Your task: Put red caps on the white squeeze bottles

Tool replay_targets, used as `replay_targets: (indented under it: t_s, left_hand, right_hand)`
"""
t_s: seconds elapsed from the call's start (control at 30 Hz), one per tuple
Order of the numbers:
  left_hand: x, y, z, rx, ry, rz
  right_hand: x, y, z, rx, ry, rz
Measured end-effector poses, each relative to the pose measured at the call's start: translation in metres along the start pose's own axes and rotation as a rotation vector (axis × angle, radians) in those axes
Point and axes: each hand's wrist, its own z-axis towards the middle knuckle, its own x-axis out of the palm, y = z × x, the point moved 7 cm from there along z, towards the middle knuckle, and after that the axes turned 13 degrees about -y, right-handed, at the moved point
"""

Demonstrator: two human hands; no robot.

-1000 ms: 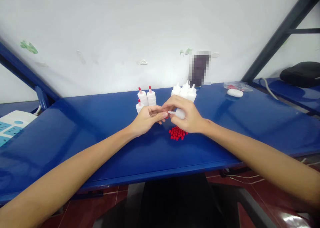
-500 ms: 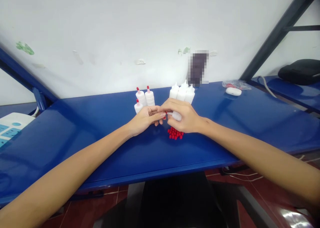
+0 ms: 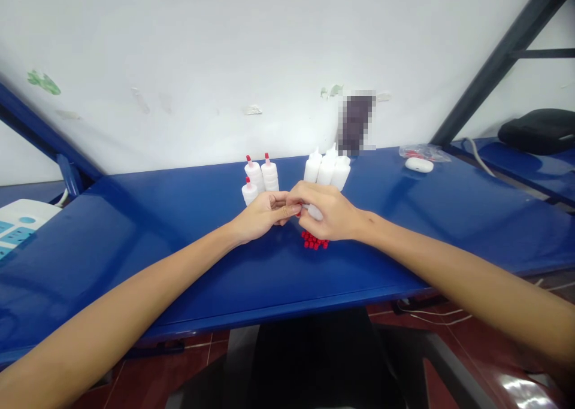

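Note:
In the head view, my right hand (image 3: 330, 208) is closed around a white nozzle cap (image 3: 315, 212), its narrow tip pointing left. My left hand (image 3: 265, 214) pinches at that tip with thumb and fingers. A small bit of a red cap (image 3: 298, 214) shows between the two hands, which touch; fingers hide most of it. Behind my left hand stand three white squeeze bottles (image 3: 270, 175) with red-tipped nozzles. Several white bottles (image 3: 326, 169) without red caps stand behind my right hand. Below it, a cluster of loose red caps (image 3: 315, 242) lies on the table.
The blue table (image 3: 202, 259) runs along a white wall. At the back right lie a white rounded case (image 3: 419, 165) and a clear plastic bag (image 3: 433, 153) with red pieces. A white power strip (image 3: 27, 223) is at the left edge; a dark chair (image 3: 323, 361) stands in front.
My right hand has shifted slightly left, closer to my left fingers. Less of the white nozzle cap and its tip shows now. The standing bottles have stayed put.

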Motion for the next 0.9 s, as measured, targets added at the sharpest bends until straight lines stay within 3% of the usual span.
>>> replay_targets:
  t_s: [0.13, 0.27, 0.5, 0.7, 0.9]
  left_hand:
    - [-0.001, 0.001, 0.001, 0.0, -0.01, -0.02]
    - [-0.011, -0.001, 0.003, 0.011, -0.128, -0.101]
    - [-0.032, -0.031, -0.002, 0.25, -0.375, 0.088]
    - [-0.076, -0.062, -0.001, 0.401, -0.554, 0.139]
    - [-0.117, -0.085, -0.01, 0.466, -0.603, 0.526]
  right_hand:
    - [0.0, -0.001, 0.0, -0.017, -0.017, -0.009]
    - [-0.004, -0.01, 0.001, 0.006, -0.062, -0.068]
    - [-0.005, -0.034, -0.002, 0.234, 0.076, -0.157]
    - [-0.015, -0.036, -0.002, 0.281, -0.085, -0.171]
    - [-0.013, -0.036, 0.002, 0.349, -0.079, -0.252]
